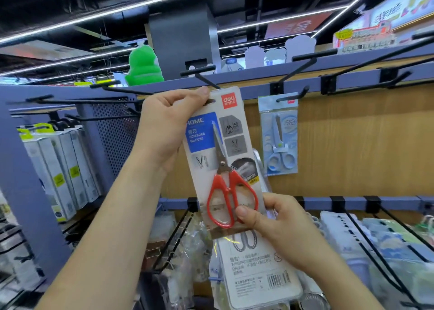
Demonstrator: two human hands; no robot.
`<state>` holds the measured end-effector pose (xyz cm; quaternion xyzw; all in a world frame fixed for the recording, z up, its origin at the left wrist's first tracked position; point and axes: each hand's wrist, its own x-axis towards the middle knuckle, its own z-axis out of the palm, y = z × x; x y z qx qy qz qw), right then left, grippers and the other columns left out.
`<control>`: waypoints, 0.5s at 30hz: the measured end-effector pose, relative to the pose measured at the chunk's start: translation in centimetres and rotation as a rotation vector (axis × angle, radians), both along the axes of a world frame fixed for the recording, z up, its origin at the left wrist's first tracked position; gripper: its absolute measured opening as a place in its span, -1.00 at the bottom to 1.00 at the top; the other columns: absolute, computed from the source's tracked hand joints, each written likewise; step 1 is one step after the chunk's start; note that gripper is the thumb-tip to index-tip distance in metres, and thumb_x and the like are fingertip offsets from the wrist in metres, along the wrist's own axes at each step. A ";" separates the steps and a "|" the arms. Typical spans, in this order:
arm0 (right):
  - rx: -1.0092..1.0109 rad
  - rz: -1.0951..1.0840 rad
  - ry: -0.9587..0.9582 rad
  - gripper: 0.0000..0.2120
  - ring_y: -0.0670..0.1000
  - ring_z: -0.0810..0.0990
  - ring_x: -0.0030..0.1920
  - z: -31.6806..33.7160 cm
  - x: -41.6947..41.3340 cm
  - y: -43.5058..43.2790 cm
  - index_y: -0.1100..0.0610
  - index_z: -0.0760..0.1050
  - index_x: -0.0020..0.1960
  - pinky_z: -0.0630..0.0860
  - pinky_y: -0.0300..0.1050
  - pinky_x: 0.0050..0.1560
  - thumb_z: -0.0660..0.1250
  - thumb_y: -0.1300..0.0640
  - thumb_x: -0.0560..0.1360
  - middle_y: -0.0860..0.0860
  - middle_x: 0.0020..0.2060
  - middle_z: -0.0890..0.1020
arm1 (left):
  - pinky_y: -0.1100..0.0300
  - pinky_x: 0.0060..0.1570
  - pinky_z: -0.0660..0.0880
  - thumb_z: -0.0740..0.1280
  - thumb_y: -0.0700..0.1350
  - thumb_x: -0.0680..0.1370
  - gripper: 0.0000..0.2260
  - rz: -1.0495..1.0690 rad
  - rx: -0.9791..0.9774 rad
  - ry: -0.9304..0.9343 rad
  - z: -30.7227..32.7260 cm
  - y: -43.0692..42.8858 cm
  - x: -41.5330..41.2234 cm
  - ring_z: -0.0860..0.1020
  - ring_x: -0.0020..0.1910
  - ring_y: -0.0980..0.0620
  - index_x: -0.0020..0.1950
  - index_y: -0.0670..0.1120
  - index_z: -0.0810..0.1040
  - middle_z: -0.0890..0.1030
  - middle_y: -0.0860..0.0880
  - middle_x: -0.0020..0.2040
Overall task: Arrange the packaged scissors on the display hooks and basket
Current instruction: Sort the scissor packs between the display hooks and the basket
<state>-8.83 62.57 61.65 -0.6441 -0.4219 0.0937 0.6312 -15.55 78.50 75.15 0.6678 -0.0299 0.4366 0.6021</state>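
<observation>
Presently the pack of red-handled scissors (223, 145), a flat glossy card under clear plastic, is held nearly upright just below a black metal hook (207, 81). Its top is pinched by the left hand (164, 126) beside the hang slot (210, 102), its foot by the right hand (270, 225). The slot should be levelled with the hook tip, then slid back squarely. A pale blue pack (279, 135) is hung alongside.

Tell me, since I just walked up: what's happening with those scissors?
A person holds a pack of red-handled scissors in both hands. The left hand pinches its top by the hang slot, the right hand grips the bottom. Its top is up at a black hook on the upper rail; whether it is threaded is unclear. A blue scissors pack hangs alongside.
</observation>
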 end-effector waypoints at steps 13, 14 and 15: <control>-0.079 -0.201 0.078 -0.81 -0.05 0.68 -0.09 -1.2 1.2 0.3 0.03 0.67 -0.13 0.61 -0.13 -0.01 0.45 -0.09 0.45 -0.03 -0.19 0.73 | 0.02 -0.16 0.64 0.40 -0.26 0.53 -0.68 0.092 0.017 0.171 -4.8 2.9 4.0 0.69 -0.11 -0.01 0.19 0.04 0.44 0.71 -0.02 -0.06; -0.098 -0.279 0.033 -0.86 -0.21 0.64 -0.08 -1.3 1.6 0.3 -0.02 0.65 -0.14 0.53 -0.37 -0.07 0.46 -0.08 0.46 -0.12 -0.20 0.71 | 0.05 -0.18 0.64 0.42 -0.24 0.52 -0.68 0.174 0.034 0.167 -5.0 3.0 4.5 0.69 -0.14 0.03 0.17 0.06 0.45 0.71 -0.01 -0.10; -0.126 -0.364 -0.018 -0.93 -0.31 0.58 -0.07 -1.4 1.8 0.1 -0.07 0.63 -0.11 0.44 -0.49 -0.12 0.46 -0.04 0.48 -0.20 -0.17 0.68 | 0.07 -0.20 0.64 0.44 -0.22 0.51 -0.68 0.255 0.060 0.158 -5.1 3.5 5.2 0.69 -0.17 0.07 0.17 0.07 0.46 0.71 0.01 -0.13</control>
